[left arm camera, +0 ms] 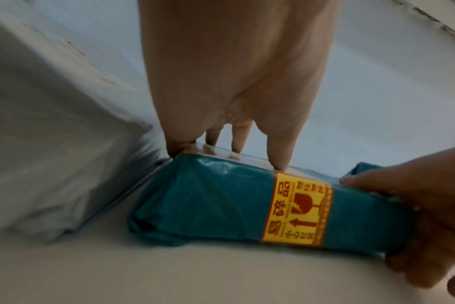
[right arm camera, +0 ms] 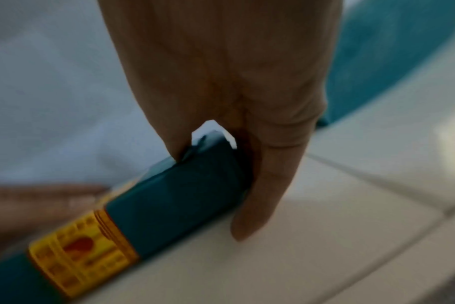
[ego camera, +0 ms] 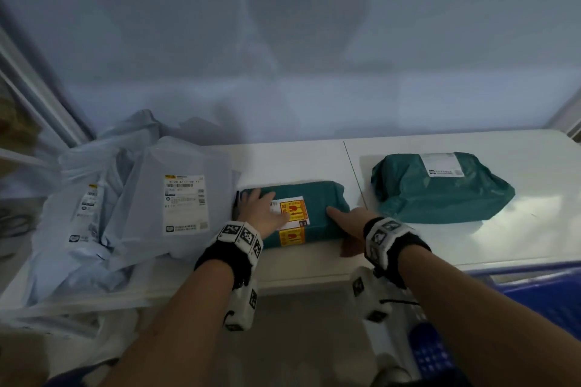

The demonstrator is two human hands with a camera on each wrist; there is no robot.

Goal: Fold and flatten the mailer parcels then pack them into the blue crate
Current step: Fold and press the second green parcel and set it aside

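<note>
A folded green mailer parcel point(ego camera: 320, 198) with yellow fragile stickers lies on the white table point(ego camera: 440, 245) in front of me. My left hand point(ego camera: 262, 214) lies flat on its left half, fingers straight and pressing down; in the left wrist view the fingertips point(left arm camera: 279, 162) touch the parcel point(left arm camera: 208, 205) along its top. My right hand point(ego camera: 352, 223) grips the parcel's right end. The right wrist view shows the thumb on top and the fingers point(right arm camera: 257, 195) down the end of the parcel point(right arm camera: 174, 205). A second, puffier green parcel point(ego camera: 440, 188) lies to the right. The blue crate point(ego camera: 544, 289) is at the lower right, below the table edge.
Several grey mailers point(ego camera: 185, 195) with white labels are piled on the left of the table, one touching the parcel's left end. A pale wall stands close behind the table. A seam point(ego camera: 355, 179) crosses the tabletop between the two green parcels.
</note>
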